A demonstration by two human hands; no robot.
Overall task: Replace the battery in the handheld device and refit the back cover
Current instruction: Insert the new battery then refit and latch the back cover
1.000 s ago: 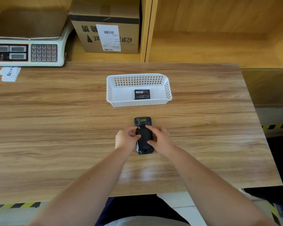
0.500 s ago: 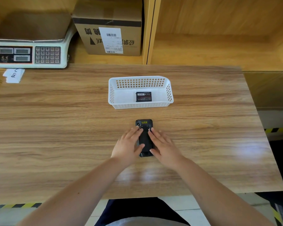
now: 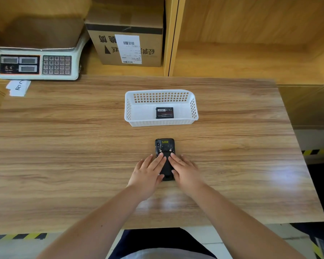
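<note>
A black handheld device [image 3: 165, 146] lies back side up on the wooden table [image 3: 64, 146], near the middle. Its back cover sits on it, with two small latches showing near the top. My left hand [image 3: 148, 172] lies flat with fingers spread over the device's left half. My right hand [image 3: 184, 171] lies flat over its right half. Both press down and neither grips anything. A black battery [image 3: 164, 112] rests inside a white plastic basket [image 3: 138, 109] just beyond the device.
A white weighing scale [image 3: 36, 62] stands at the back left, with a paper slip [image 3: 18, 87] under its front. A cardboard box [image 3: 127, 40] sits on the shelf behind the table. The table's right edge drops off near a striped floor marking [image 3: 316, 151].
My hands went from gripping the device's sides with curled fingers to lying flat and spread on its back. The device stayed in place.
</note>
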